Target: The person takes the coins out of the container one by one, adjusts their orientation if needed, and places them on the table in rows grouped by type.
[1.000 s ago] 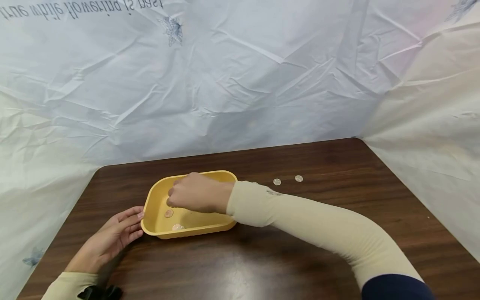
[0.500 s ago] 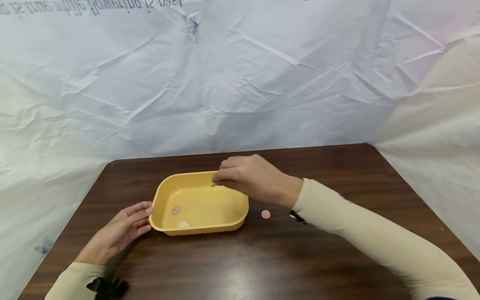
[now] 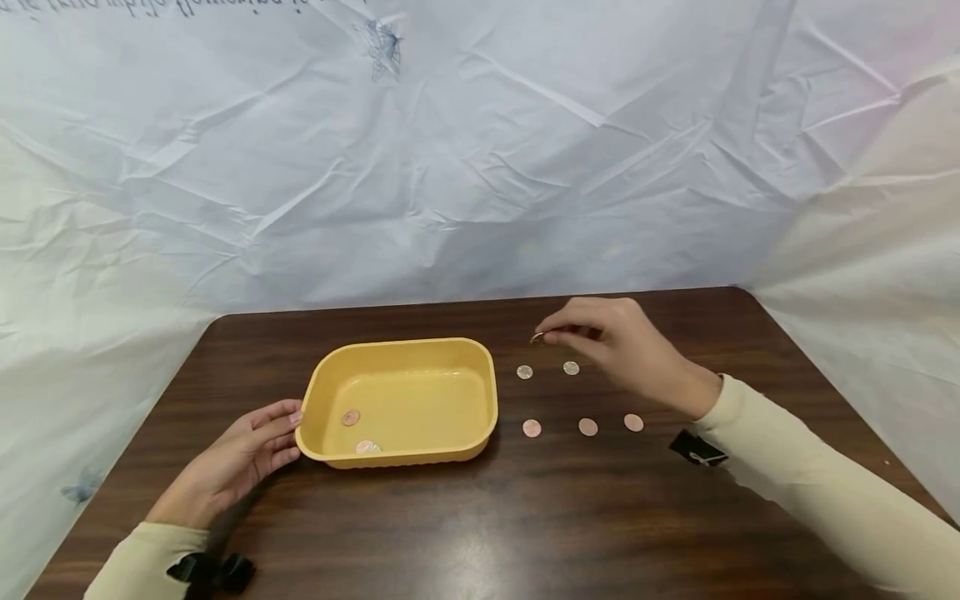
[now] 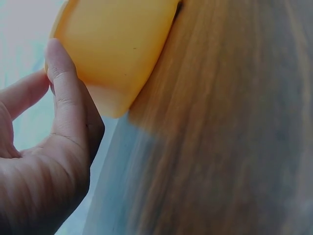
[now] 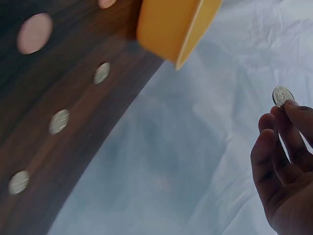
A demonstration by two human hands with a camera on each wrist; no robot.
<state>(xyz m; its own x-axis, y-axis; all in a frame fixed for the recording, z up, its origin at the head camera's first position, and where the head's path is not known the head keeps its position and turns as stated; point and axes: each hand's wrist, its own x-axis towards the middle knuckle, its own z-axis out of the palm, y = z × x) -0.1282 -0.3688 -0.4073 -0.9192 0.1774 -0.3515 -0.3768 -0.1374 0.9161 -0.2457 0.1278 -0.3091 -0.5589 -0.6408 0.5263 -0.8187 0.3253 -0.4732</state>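
My right hand [image 3: 622, 346] pinches a silver-coloured coin [image 5: 282, 96] between thumb and fingertips, raised above the far side of the table, right of the yellow tray [image 3: 411, 458]. At the tray's left end, my left hand [image 3: 238, 458] holds the rim between thumb and fingers. Inside the tray lie a copper coin [image 3: 350, 417] and, near the front wall, overlapping coins [image 3: 367, 447]. On the table, silver coins [image 3: 524, 372] form a back row; one is hidden by my right hand in the head view. Copper coins [image 3: 532, 428] lie in a front row.
The dark wooden table [image 3: 465, 533] has a white printed sheet [image 3: 480, 167] hanging behind it and at both sides. Black straps [image 3: 697, 448] sit at both wrists.
My right hand has come out of the tray and moved right with a coin, uncovering rows of coins on the table. My left hand stays on the tray.
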